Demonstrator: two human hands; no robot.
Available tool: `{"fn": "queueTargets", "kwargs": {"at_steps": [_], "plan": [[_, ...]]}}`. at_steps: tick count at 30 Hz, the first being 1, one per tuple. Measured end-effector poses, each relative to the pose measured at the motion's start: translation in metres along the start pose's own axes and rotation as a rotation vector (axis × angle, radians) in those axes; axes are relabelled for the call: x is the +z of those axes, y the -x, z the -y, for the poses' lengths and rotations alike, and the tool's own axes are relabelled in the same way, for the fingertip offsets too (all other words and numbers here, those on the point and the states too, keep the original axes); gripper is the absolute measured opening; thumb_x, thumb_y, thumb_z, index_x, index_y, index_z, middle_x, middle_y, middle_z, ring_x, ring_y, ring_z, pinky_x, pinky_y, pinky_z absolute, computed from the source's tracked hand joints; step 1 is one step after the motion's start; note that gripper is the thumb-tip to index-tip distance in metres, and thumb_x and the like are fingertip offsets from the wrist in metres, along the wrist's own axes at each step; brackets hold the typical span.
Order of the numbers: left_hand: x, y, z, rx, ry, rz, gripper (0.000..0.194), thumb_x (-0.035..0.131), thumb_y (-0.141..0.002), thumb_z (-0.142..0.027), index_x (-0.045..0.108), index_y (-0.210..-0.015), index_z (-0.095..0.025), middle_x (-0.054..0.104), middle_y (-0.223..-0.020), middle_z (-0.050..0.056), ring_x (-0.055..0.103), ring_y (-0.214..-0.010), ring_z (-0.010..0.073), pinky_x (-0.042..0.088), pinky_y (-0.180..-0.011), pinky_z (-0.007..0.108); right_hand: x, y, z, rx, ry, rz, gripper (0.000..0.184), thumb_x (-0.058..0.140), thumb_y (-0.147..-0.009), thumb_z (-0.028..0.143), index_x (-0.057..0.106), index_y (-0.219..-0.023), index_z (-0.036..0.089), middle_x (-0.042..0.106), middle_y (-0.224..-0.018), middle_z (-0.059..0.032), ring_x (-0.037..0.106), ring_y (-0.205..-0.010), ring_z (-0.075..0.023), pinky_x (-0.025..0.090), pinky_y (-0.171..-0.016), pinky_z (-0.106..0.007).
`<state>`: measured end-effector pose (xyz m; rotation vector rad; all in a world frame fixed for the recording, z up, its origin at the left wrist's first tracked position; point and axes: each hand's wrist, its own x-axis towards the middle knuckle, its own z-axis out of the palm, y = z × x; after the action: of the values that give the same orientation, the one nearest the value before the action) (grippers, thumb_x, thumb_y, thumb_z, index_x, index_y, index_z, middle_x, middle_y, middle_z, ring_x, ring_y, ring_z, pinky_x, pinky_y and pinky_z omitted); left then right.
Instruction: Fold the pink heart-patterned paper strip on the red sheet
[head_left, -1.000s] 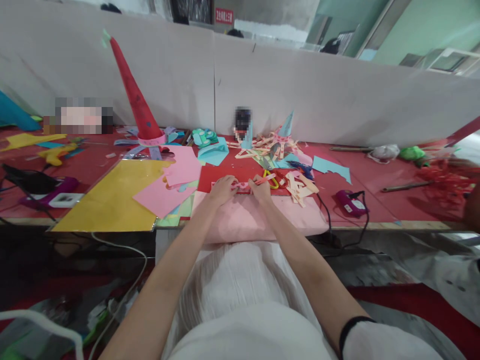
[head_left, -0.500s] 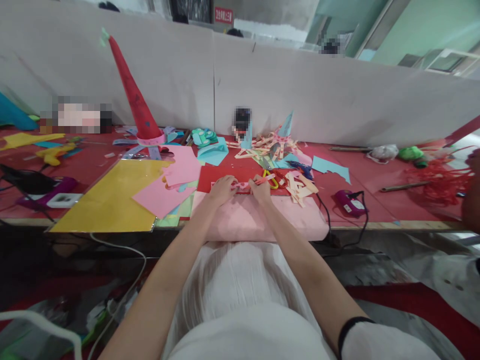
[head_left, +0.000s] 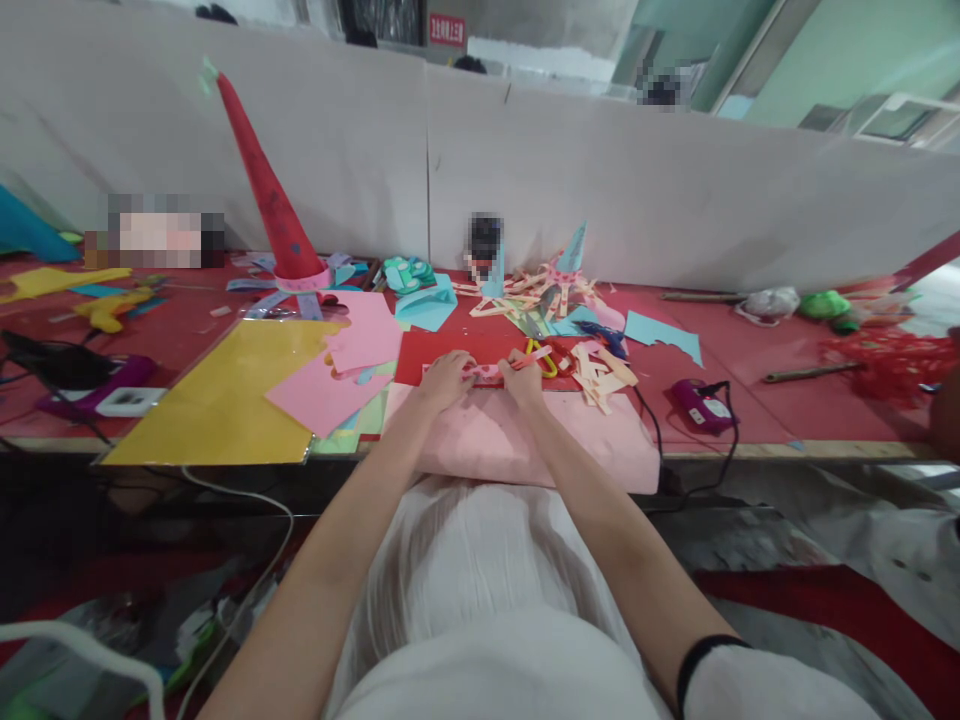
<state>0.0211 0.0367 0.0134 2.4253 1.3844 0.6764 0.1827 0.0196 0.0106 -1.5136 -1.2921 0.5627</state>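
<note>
My left hand [head_left: 444,381] and my right hand [head_left: 523,381] both pinch a narrow pink patterned paper strip [head_left: 484,373] stretched between them, with fingers closed on it. The strip lies across the far edge of a large pink sheet [head_left: 525,440] that hangs over the table's front edge, just in front of a red sheet [head_left: 435,350]. Yellow-handled scissors [head_left: 541,356] lie right behind my right hand.
A yellow sheet [head_left: 225,400] and pink sheets [head_left: 337,380] lie to the left. A tall red cone [head_left: 270,200] stands at the back. Paper scraps [head_left: 555,290] pile up behind; a purple glue gun [head_left: 701,405] with its cable lies right. A white partition [head_left: 600,190] backs the table.
My hands have stayed on the strip almost without moving. The front edge of the pink sheet has shifted slightly lower over the table edge.
</note>
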Motion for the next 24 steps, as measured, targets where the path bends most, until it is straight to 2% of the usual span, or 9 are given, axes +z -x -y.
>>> {"fn": "queueTargets", "kwargs": {"at_steps": [14, 24], "plan": [[-0.0016, 0.0005, -0.0016, -0.007, 0.015, 0.003, 0.021, 0.054, -0.082, -0.018, 0.059, -0.102, -0.021, 0.06, -0.118, 0.006, 0.053, -0.117, 0.0207, 0.038, -0.104, 0.037, 0.0023, -0.002, -0.0059, 0.033, -0.063, 0.013, 0.026, 0.049, -0.065, 0.026, 0.027, -0.052, 0.023, 0.029, -0.039, 0.009, 0.034, -0.042, -0.0082, 0.026, -0.042, -0.02], [-0.0007, 0.0003, -0.0015, -0.027, 0.015, -0.014, 0.021, 0.056, -0.081, -0.018, 0.06, -0.102, -0.021, 0.06, -0.116, 0.007, 0.054, -0.114, 0.0218, 0.04, -0.102, 0.037, 0.0028, -0.002, -0.0061, 0.07, -0.136, 0.075, 0.024, 0.05, -0.065, 0.025, 0.03, -0.053, 0.023, 0.034, -0.034, 0.0094, 0.039, -0.035, -0.0088, 0.026, -0.039, -0.02]]}}
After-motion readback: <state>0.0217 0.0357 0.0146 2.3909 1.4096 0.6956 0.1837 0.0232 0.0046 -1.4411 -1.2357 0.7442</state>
